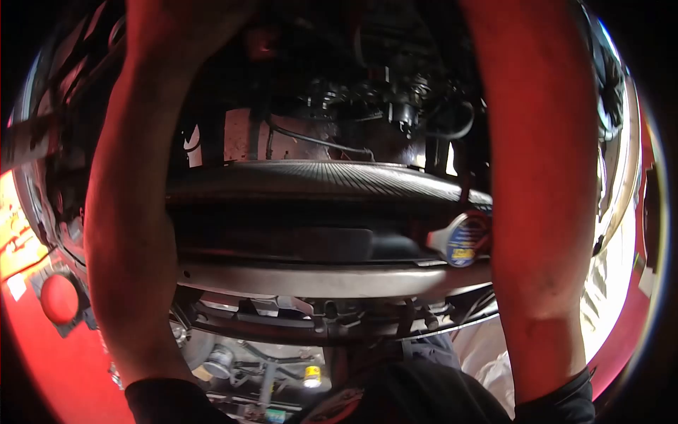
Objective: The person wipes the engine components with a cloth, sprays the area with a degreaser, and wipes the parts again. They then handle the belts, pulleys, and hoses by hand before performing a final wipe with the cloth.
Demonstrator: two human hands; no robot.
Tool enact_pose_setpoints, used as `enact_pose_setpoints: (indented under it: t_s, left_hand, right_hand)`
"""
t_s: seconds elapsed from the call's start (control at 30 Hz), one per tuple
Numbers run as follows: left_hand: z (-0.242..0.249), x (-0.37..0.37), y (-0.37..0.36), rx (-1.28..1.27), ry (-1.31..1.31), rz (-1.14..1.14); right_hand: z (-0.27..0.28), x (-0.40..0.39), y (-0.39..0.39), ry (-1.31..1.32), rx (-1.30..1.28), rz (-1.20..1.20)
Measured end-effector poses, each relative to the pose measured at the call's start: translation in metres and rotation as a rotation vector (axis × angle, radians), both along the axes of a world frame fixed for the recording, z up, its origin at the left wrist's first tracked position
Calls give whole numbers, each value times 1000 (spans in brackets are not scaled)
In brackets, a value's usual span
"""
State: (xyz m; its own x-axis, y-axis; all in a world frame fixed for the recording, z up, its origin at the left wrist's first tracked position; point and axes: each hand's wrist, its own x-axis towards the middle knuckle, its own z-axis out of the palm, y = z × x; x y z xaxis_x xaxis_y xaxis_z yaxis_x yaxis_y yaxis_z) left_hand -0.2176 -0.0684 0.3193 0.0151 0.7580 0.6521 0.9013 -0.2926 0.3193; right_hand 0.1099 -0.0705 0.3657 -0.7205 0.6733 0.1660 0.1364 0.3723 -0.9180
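Note:
Both my bare arms reach forward into the engine bay of a car, lit red. My left hand [194, 28] shows only in part at the top edge, its fingers lost in the dark. My right forearm [540, 162] runs out of the top of the picture, so the right hand is hidden. Between the arms lies a radiator [332, 173] with fine fins. A radiator cap [462, 244] with a blue and yellow label sits close beside my right arm. Beyond it are dark engine parts [402, 106] and a thin black hose [318, 139].
A pale metal crossbar [339, 281] spans the front of the car, nearest my body. Below it lie a yellow container [311, 376], a metal can [219, 360] and several loose parts. A dark frame with a round opening [59, 298] rests on a red surface [67, 353] at left.

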Motion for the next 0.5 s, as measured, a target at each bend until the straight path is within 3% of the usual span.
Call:
enact_pose_setpoints:
  t_s: [0.27, 0.5]
  left_hand:
    - [24, 15, -7, 128, -3, -24]
    - [40, 18, -2, 214, -16, -38]
  right_hand:
    - [14, -92, 79, 373, -229, 183]
    - [28, -125, 98, 513, -368, 354]
